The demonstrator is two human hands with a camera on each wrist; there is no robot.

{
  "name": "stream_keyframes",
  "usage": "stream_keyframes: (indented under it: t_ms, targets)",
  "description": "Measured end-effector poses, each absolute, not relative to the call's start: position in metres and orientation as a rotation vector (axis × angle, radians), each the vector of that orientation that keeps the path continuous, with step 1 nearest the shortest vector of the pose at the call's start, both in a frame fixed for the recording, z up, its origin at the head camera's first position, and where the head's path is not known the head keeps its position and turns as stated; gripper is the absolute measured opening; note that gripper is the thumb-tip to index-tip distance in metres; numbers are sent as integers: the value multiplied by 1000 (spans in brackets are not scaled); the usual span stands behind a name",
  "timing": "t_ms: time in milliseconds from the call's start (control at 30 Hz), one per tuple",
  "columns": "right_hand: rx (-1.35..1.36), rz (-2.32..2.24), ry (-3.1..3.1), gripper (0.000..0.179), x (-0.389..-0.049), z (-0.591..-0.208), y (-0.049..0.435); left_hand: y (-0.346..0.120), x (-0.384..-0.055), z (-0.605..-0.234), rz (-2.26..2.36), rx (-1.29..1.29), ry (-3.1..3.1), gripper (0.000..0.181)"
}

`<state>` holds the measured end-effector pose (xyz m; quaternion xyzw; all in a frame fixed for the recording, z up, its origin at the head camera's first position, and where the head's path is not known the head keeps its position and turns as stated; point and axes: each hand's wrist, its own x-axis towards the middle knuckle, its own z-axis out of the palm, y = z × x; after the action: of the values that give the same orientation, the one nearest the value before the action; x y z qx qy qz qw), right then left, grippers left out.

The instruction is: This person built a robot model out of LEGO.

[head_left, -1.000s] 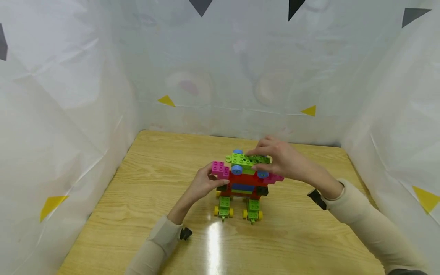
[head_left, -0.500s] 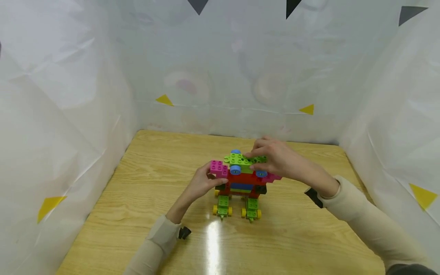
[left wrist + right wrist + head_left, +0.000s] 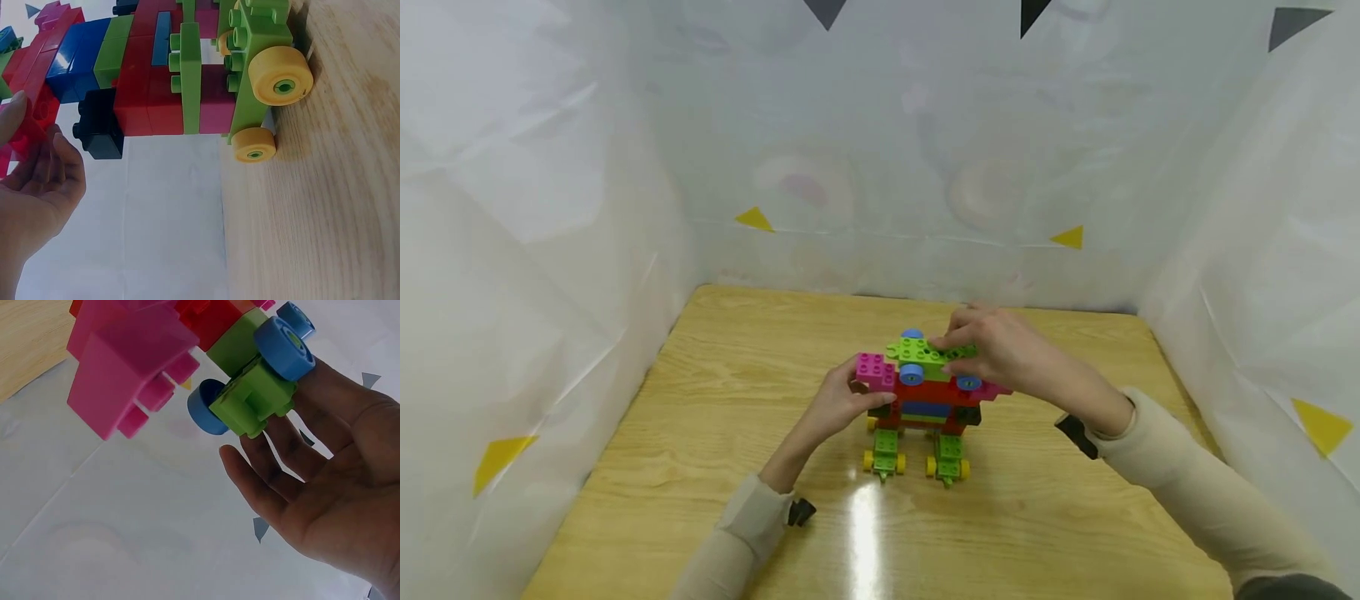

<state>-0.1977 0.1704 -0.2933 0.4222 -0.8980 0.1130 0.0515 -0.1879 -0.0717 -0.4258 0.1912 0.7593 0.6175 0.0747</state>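
A toy building-brick figure stands upright on the table, with a red body (image 3: 927,390), blue and lime bricks in its middle and black bricks at its sides. Its feet are two green wheeled bases (image 3: 886,446) with yellow wheels (image 3: 281,75). Stepped pink bricks (image 3: 872,369) stick out on either side near the top. My left hand (image 3: 837,406) grips the left pink bricks between thumb and fingers. Across the top lies a lime-green wheeled base (image 3: 917,353) with blue wheels (image 3: 285,350); my right hand (image 3: 1003,346) holds its right end, thumb in front, fingers over the studs.
The figure stands near the middle of a wooden table (image 3: 730,358). White sheeting (image 3: 880,150) with black and yellow triangles encloses the back and both sides. A dark wrist mount (image 3: 1078,435) sits under the right sleeve, another (image 3: 802,511) by the left.
Both hands keep their holds on the figure. The whole scene shifts slightly left in view; the top wheeled base sits a touch lower than before.
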Motion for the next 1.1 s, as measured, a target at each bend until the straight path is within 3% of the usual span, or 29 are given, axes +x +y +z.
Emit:
stream_keyframes:
  t_ms: [533,800,1100]
  targets:
    - [1256,421,-2759,39,-188,-296,177,-66,-179,-428,1865,619,2241,46]
    - [1232,320,-2687,40,-193,-286,167,-68,-203,-442,1897,613,2290,47]
    - [1155,336,-2818,37,-209,-277,164,-72,-204,-444,1882,590,2375,51]
